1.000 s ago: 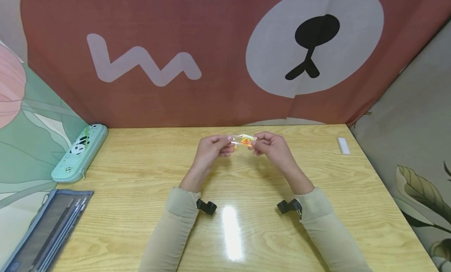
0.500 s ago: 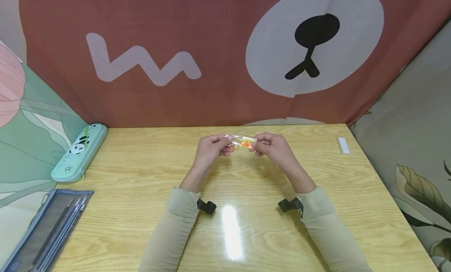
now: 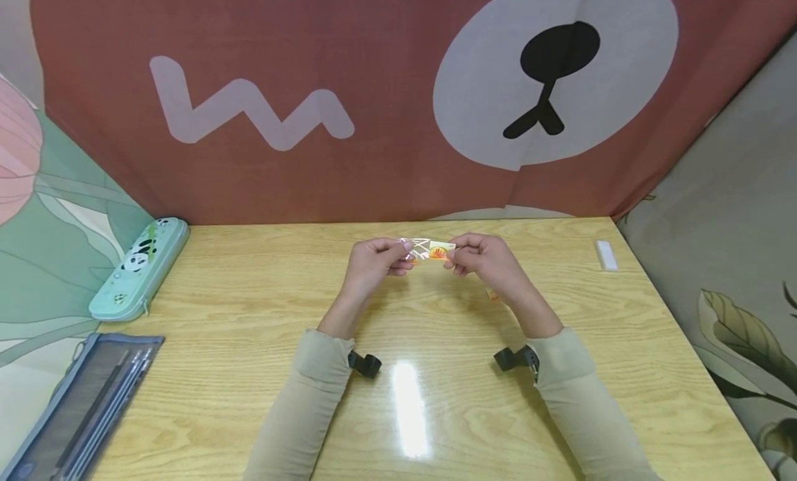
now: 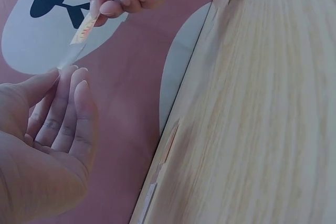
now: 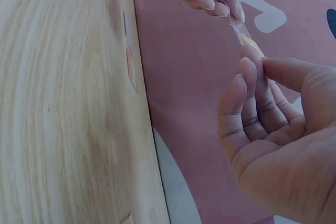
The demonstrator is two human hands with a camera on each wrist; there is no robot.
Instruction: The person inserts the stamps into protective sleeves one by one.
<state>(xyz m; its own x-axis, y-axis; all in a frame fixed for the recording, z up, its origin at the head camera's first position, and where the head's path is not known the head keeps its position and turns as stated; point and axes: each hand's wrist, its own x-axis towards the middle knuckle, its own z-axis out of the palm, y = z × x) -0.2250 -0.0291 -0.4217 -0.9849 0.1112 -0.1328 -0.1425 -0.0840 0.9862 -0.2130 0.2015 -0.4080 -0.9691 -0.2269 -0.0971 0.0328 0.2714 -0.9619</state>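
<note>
A small clear plastic packet with a yellow and orange printed end point(image 3: 441, 250) is held up between both hands over the far part of the table. My left hand point(image 3: 376, 259) pinches its clear end between thumb and index finger. The printed end is pinched by my right hand point(image 3: 482, 258), also thumb against index finger. In the left wrist view the printed part point(image 4: 84, 30) hangs taut between the two hands. Below the hands, a flat piece with orange print point(image 4: 170, 142) lies on the table. A small yellow-orange piece point(image 3: 492, 294) shows partly behind the right wrist.
A mint panda pencil case point(image 3: 140, 270) lies at the table's far left. In front of it is a blue-edged mesh pouch point(image 3: 102, 412) holding pencils. A white block, perhaps an eraser point(image 3: 606, 256), sits at the far right. Printed cloth hangs along the table's back edge.
The packet now looks flatter and more stretched out, its printed face turned more to the head view. My right forearm has shifted slightly right, uncovering the yellow-orange piece beside the wrist.
</note>
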